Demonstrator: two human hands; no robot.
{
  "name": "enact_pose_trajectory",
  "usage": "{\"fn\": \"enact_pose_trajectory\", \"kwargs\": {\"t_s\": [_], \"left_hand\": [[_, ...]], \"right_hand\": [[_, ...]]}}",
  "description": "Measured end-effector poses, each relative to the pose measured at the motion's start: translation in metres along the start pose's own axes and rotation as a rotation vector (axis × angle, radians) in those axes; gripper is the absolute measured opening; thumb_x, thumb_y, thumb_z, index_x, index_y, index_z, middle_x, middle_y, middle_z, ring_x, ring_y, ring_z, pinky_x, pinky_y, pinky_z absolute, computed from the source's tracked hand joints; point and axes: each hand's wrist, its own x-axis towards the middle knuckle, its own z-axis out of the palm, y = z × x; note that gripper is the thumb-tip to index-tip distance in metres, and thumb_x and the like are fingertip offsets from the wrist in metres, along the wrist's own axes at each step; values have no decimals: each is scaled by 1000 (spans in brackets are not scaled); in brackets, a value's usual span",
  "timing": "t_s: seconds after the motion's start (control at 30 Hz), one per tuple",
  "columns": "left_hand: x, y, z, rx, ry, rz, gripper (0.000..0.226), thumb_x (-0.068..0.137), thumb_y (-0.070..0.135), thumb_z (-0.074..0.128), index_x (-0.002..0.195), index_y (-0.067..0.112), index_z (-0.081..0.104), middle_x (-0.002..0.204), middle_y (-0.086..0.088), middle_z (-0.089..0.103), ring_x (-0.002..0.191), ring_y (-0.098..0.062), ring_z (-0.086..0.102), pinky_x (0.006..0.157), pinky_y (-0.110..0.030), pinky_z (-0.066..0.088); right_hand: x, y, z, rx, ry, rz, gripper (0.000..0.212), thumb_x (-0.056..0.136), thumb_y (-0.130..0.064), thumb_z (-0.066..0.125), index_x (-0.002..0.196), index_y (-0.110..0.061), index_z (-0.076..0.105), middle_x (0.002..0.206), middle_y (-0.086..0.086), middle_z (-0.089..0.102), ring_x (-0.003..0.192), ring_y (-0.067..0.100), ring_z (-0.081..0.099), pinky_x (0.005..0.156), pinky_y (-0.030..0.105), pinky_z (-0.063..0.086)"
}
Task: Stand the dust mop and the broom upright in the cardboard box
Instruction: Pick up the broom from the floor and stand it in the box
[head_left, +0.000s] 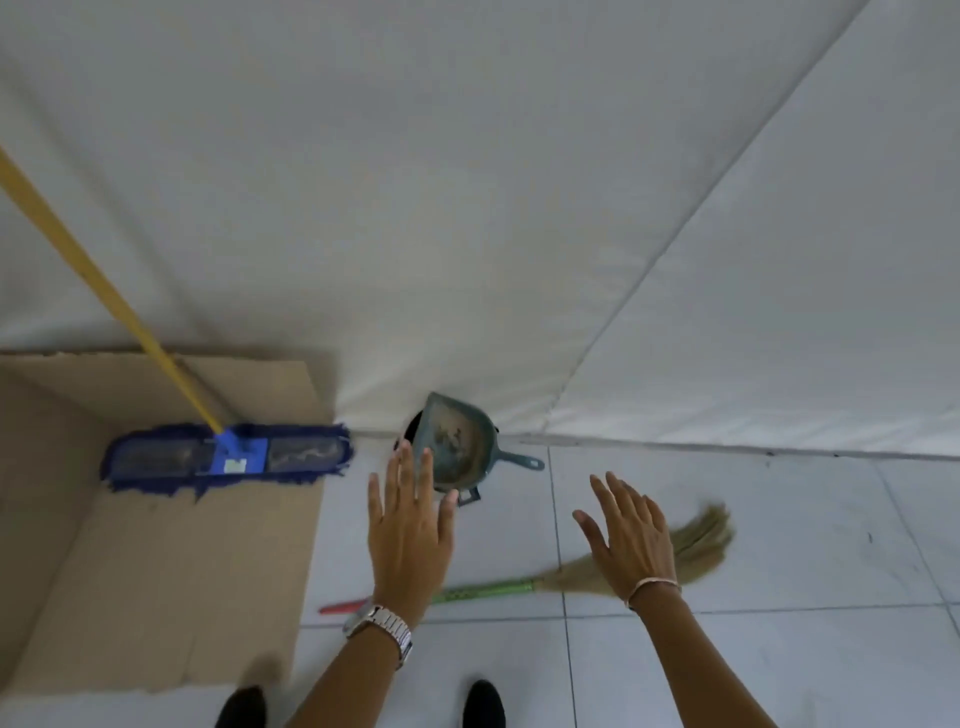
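Evenly, softly lit with faint shadows, no glare, wide-angle bending at the edges, motion blur on the broom (623, 561) bristles.

Counts: 1 dust mop (228, 457) w/ blue head & yellow handle; 1 cardboard box (156, 571); 1 grass broom (571, 571), green/red handle; 1 teal dustpan (462, 447); 2 bare hands – left hand (410, 540), right hand (631, 540); 1 metal wristwatch (382, 629); 1 thin bracelet (652, 587); 2 dark shoes (483, 704) at bottom edge
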Motion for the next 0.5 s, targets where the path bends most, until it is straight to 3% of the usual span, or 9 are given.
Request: {"fn": "enact_pose_trajectory", "kwargs": {"t_s": [0.03, 0.23, 0.33, 0.4, 0.5], "left_hand": [[-6, 2, 52, 26, -32, -58, 72, 94, 51, 5, 141, 6, 35, 148, -21, 34, 136, -36, 34, 112, -53, 23], [-16, -37, 164, 100, -100, -203, 79, 89, 59, -2, 143, 9, 29, 152, -19, 28, 141, -34, 24, 115, -49, 11], [-20, -75, 250, 104, -141, -289, 84, 87, 62, -2, 143, 9, 30, 151, -20, 29, 141, -36, 24, 115, -50, 12], [-25, -99, 300, 99, -161, -365, 79, 88, 62, 7, 143, 10, 31, 151, -20, 30, 141, -36, 24, 115, -50, 12], [-34, -143, 384, 62, -184, -510, 70, 91, 58, 33, 143, 10, 29, 151, -19, 30, 141, -35, 23, 115, -52, 18]], "right_hand": [[7, 32, 43, -6, -82, -13, 84, 78, -67, -7, 140, -22, 29, 148, 6, 36, 138, 23, 31, 113, 42, 24], [26, 70, 158, 1, -245, -65, 55, 92, -47, 31, 139, -20, 30, 147, 8, 39, 137, 24, 31, 113, 43, 25], [40, 78, 252, -25, -346, -133, 58, 91, -50, 23, 140, -21, 25, 149, 6, 35, 138, 23, 30, 113, 42, 24], [47, 77, 308, -21, -369, -151, 62, 88, -54, 18, 140, -21, 27, 149, 6, 35, 136, 23, 32, 112, 42, 26], [61, 71, 403, 2, -394, -192, 57, 91, -52, 27, 139, -21, 28, 147, 7, 38, 135, 25, 33, 111, 43, 27]]}}
